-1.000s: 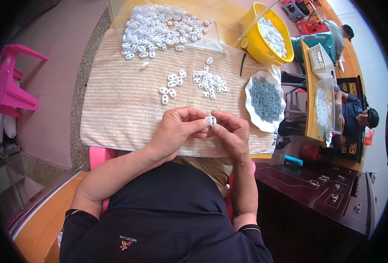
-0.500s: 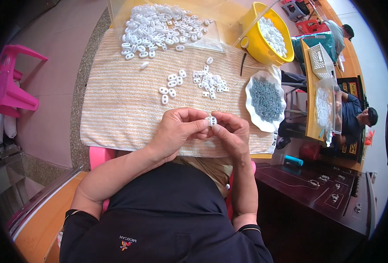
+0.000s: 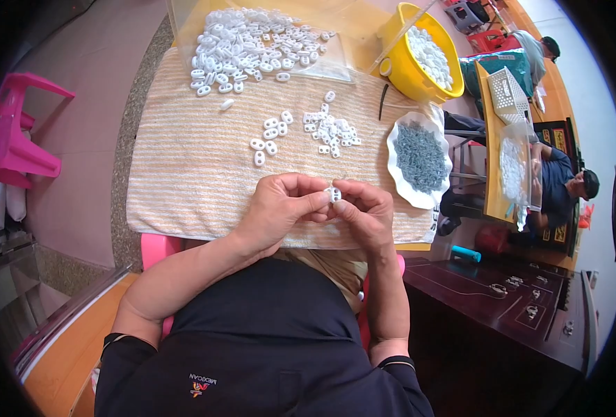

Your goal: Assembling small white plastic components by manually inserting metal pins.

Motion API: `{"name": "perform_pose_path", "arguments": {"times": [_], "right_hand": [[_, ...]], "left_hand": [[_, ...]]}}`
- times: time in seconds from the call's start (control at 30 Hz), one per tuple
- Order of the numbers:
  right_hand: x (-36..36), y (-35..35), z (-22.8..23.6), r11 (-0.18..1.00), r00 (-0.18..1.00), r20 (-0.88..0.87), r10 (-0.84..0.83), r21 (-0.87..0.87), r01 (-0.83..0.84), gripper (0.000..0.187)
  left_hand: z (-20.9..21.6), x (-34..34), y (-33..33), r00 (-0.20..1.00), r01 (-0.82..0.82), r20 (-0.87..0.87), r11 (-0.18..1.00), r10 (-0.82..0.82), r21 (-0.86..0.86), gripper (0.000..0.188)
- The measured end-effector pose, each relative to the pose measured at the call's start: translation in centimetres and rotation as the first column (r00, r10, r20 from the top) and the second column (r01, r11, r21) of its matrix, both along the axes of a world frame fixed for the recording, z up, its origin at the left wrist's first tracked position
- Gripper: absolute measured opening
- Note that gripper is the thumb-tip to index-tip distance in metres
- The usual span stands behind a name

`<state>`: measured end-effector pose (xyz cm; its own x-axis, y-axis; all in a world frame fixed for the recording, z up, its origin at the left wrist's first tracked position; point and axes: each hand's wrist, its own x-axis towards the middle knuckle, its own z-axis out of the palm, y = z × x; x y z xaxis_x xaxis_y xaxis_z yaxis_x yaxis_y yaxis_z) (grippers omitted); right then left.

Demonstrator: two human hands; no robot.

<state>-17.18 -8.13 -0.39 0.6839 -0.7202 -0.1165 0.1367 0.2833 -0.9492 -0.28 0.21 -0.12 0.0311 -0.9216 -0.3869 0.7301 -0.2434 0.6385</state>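
Note:
Above the near part of the striped towel, a small white plastic piece with two holes (image 3: 334, 194) is pinched between both hands. My left hand (image 3: 287, 207) is closed on its left side, thumb and forefinger together. From the right, my right hand (image 3: 367, 212) grips the same piece by thumb and fingertips. Beyond the hands lie several white oval two-hole pieces (image 3: 271, 133), and to their right a small heap of white squarish two-hole pieces (image 3: 332, 131). A scalloped white dish (image 3: 394, 167) full of small grey parts (image 3: 420, 157) stands to the right.
A large pile of white oval pieces (image 3: 235, 45) rests at the towel's far side. A yellow tub (image 3: 405, 69) of white pieces stands far right, near a thin black strip (image 3: 383, 101). A pink stool (image 3: 30, 132) is left. Another person (image 3: 562, 177) sits at a table right.
Both hands keep hold of the small white piece, with only a slight shift of the fingers. The view has moved a little; the parts on the towel stay put.

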Motion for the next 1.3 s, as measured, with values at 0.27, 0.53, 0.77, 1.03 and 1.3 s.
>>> {"name": "perform_pose_path", "arguments": {"times": [0.27, 0.53, 0.77, 1.03, 1.3], "right_hand": [[-0.1, 0.0, 0.0, 0.999, 1.0, 0.028, 0.014, 0.031, -0.014, 0.027], [0.1, 0.1, 0.0, 1.0, 0.998, 0.053, -0.015, 0.002, 0.015, 0.03], [0.0, 0.1, -0.1, 0.999, 0.999, 0.035, -0.028, -0.017, 0.029, 0.03], [0.1, -0.1, -0.3, 0.995, 0.992, 0.126, 0.016, -0.095, -0.004, 0.031], [0.1, 0.0, 0.2, 0.995, 0.994, 0.102, 0.023, -0.1, -0.013, 0.029]], "left_hand": [[0.2, 0.1, 0.0, 0.998, 0.02, -0.053, 1.0, -0.02, 0.016, 0.015], [0.4, 0.2, -0.1, 0.991, 0.028, -0.135, 0.999, -0.025, 0.021, 0.015], [-0.2, 0.5, -0.2, 0.964, 0.074, -0.254, 0.997, -0.072, -0.002, 0.015], [-0.2, 0.6, -0.3, 0.945, 0.113, -0.304, 0.993, -0.116, -0.026, 0.015], [-0.4, 0.5, -0.4, 0.943, 0.136, -0.299, 0.989, -0.147, -0.057, 0.012]]}}
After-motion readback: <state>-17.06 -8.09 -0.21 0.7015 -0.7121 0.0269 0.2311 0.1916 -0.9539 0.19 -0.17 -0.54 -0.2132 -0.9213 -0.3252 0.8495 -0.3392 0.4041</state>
